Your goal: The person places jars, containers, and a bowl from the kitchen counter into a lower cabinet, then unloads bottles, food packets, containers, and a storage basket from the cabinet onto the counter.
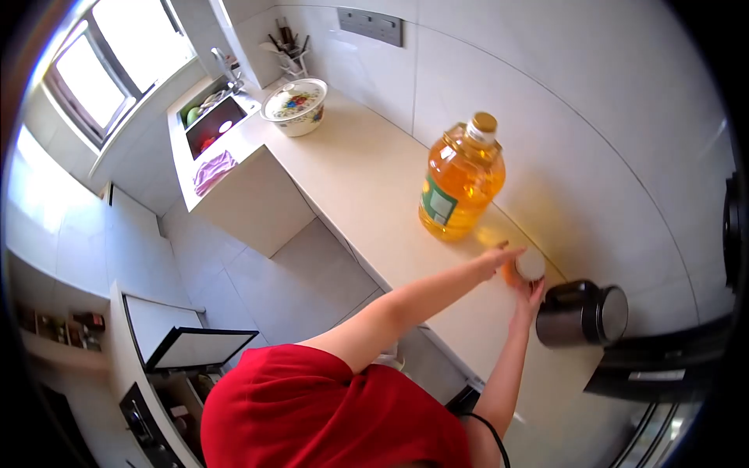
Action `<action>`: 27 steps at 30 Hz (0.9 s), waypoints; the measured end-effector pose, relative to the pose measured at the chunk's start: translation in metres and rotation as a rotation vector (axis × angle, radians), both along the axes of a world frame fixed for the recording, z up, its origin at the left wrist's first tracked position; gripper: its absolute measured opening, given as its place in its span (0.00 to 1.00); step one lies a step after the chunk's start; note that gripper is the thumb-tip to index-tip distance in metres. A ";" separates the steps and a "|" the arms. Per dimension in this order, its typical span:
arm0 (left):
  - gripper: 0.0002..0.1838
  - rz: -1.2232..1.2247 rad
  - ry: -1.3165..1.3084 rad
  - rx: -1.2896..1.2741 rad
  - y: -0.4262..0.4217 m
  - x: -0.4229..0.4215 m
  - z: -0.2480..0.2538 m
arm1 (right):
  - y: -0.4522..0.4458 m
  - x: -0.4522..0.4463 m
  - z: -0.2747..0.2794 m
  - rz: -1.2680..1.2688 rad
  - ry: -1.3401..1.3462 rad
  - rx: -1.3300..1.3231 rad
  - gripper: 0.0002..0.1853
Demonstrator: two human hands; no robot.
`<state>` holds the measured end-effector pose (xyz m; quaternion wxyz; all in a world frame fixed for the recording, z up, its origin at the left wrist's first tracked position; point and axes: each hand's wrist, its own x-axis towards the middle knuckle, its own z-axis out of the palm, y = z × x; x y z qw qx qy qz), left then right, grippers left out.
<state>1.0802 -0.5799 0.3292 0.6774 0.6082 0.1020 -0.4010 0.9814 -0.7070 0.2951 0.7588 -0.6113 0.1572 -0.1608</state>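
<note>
A small round container with a flat white top and an orange side [530, 264], its outline slightly blurred, is at about 3 o'clock in the view, over a cream bench [351, 171] beside the tiled wall. There is one such container. Taking it as the centre of the clock, one large clear plastic bottle of golden oil with a gold cap and a green label [462, 187] stands near it at 11 o'clock; one dark cylindrical kettle with a black handle [573, 321] is close by between 4 and 5 o'clock; and one white lidded bowl with a floral pattern [295, 113] stands well apart at 10 o'clock. Farther out, also near 10 o'clock, are one sink [201, 147] and one crumpled lilac cloth [213, 171] at its near edge. The right hand [532, 292] is curled around the container's 6 o'clock side, its fingers narrowed onto it. The left hand [498, 260] comes in from 9 o'clock, partly spread, with a finger extended to the container's 10 o'clock edge; whether it touches or grips there, I cannot tell.
</note>
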 end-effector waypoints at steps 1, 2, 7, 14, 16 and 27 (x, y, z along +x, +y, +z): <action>0.48 0.024 -0.003 -0.009 0.000 0.006 0.001 | 0.003 0.005 0.005 -0.023 0.014 0.017 0.41; 0.47 -0.009 -0.004 0.001 -0.001 0.014 0.003 | 0.004 0.015 0.007 -0.046 0.029 0.034 0.42; 0.42 -0.109 0.029 -0.183 -0.008 0.028 -0.035 | 0.005 0.042 -0.016 0.144 -0.049 0.022 0.43; 0.33 0.026 0.091 -0.239 0.012 0.015 -0.006 | 0.006 0.031 0.000 0.109 0.070 -0.031 0.41; 0.32 0.083 0.080 -0.265 0.007 -0.001 0.001 | 0.006 0.021 0.013 0.126 0.106 -0.109 0.42; 0.33 0.743 -0.098 -0.504 0.101 -0.187 0.059 | 0.076 -0.068 0.086 0.688 -0.081 -0.415 0.38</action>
